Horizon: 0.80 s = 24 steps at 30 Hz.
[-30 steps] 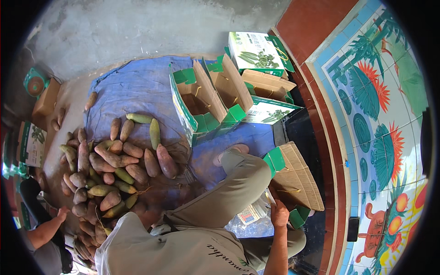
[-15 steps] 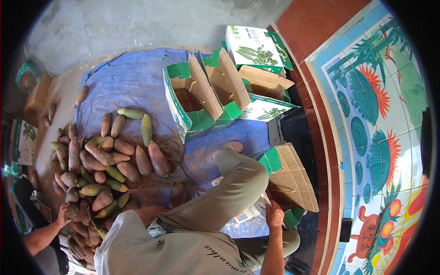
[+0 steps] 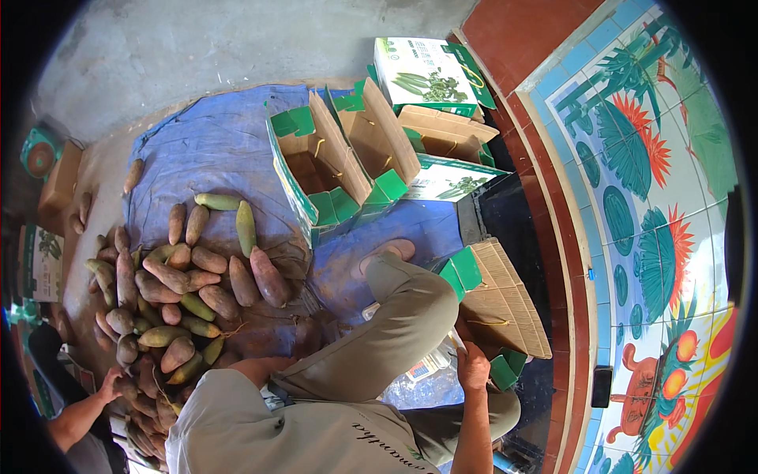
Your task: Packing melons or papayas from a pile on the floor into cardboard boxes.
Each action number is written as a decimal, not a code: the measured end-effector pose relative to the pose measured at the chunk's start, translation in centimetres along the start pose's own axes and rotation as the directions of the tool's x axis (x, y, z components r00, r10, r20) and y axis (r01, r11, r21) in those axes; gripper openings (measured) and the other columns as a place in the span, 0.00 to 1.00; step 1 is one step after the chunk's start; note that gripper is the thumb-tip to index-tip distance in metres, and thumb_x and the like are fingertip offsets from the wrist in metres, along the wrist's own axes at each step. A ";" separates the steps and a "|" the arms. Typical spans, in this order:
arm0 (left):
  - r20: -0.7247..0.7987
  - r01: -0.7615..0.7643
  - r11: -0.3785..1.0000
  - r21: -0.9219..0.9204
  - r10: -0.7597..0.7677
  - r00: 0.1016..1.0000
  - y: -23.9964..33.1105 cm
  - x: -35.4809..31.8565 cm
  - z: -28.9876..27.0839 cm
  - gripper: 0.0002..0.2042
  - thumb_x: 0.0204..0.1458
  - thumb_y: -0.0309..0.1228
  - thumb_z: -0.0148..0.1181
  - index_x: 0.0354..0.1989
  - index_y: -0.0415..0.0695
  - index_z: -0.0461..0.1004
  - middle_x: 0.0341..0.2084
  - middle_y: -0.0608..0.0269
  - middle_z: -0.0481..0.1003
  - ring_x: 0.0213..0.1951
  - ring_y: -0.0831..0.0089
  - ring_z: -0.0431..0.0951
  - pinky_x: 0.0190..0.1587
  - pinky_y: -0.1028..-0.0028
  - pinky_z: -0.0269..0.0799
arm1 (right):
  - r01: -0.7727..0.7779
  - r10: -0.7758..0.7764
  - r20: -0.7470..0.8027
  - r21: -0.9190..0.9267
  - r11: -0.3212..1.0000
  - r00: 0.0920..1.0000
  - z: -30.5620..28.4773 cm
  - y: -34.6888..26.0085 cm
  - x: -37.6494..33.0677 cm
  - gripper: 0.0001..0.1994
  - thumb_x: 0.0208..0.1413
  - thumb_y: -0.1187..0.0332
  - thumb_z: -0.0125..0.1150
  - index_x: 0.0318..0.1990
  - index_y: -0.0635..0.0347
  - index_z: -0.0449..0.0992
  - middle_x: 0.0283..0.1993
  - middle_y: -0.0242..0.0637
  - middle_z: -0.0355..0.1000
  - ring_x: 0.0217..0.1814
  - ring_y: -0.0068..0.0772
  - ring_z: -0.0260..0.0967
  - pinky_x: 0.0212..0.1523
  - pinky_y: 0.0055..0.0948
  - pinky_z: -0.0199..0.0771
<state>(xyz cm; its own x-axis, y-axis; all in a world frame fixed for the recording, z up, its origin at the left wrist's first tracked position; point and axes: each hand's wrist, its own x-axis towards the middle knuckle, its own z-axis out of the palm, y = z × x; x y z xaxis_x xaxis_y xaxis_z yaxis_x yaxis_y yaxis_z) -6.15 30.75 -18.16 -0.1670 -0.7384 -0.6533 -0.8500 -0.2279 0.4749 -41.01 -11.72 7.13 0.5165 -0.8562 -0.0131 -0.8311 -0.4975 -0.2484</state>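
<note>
- Head view is taken from above a seated person; only the right hand [image 3: 474, 367] is seen, low and to the right of the bent knee; the left hand is not made out anywhere in the picture.
- A closed grip is shown by the right hand around a thin pale object, too small to be identified; how tightly it is held cannot be told.
- Just ahead of that hand and touching its far side, a flattened carton [image 3: 505, 304] with green flaps is laid; its long axis is run away from the hand and slightly rightward.
- An open carton [image 3: 316, 178] is set further ahead and to the left, well apart from the hand.
- A heap of long tubers [image 3: 181, 276] is spread on a blue tarpaulin [image 3: 213, 150] far to the hand's left, beyond the knee; another person's hand [image 3: 110, 387] is reached into the near edge of the heap.
</note>
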 end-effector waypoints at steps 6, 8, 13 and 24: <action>0.016 0.047 0.998 -0.034 -0.046 0.999 1.9 1.1 -2.5 0.25 0.44 0.37 0.59 0.53 0.48 0.64 0.46 0.53 0.69 0.46 0.55 0.72 0.47 0.61 0.69 | -0.013 0.012 0.015 0.010 1.000 1.000 0.0 -0.1 0.2 0.10 0.48 0.69 0.59 0.38 0.58 0.74 0.33 0.45 0.73 0.36 0.49 0.71 0.36 0.40 0.71; 0.017 0.059 0.997 -0.052 -0.058 0.998 2.1 1.4 -2.7 0.26 0.43 0.38 0.59 0.53 0.47 0.64 0.46 0.53 0.69 0.46 0.55 0.72 0.47 0.61 0.69 | -0.016 0.016 0.010 0.002 1.000 1.000 -0.1 -0.1 0.3 0.09 0.48 0.69 0.59 0.38 0.58 0.74 0.33 0.45 0.73 0.36 0.49 0.71 0.37 0.40 0.71; 0.012 0.105 0.991 -0.080 -0.104 0.994 5.7 5.5 -10.2 0.26 0.42 0.38 0.60 0.53 0.47 0.64 0.45 0.53 0.69 0.46 0.54 0.72 0.47 0.61 0.69 | -0.019 0.019 -0.001 0.023 1.000 1.000 -0.1 0.0 0.2 0.09 0.47 0.69 0.59 0.38 0.58 0.74 0.33 0.44 0.73 0.36 0.49 0.71 0.37 0.40 0.71; -0.017 0.199 0.972 -0.123 -0.202 0.979 9.8 7.1 -11.8 0.28 0.40 0.40 0.62 0.52 0.45 0.64 0.43 0.52 0.70 0.45 0.54 0.73 0.46 0.60 0.69 | -0.019 0.019 -0.014 0.020 1.000 1.000 -0.2 -0.2 0.2 0.09 0.46 0.70 0.59 0.37 0.57 0.74 0.34 0.42 0.73 0.36 0.46 0.71 0.38 0.39 0.71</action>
<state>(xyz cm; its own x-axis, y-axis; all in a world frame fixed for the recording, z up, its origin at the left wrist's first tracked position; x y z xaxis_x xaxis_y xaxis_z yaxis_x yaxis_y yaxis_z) -9.75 15.83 -11.18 0.0166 -0.6876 -0.7259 -0.7983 -0.4462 0.4044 -40.75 -11.83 7.41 0.4977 -0.8673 -0.0045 -0.8363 -0.4786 -0.2674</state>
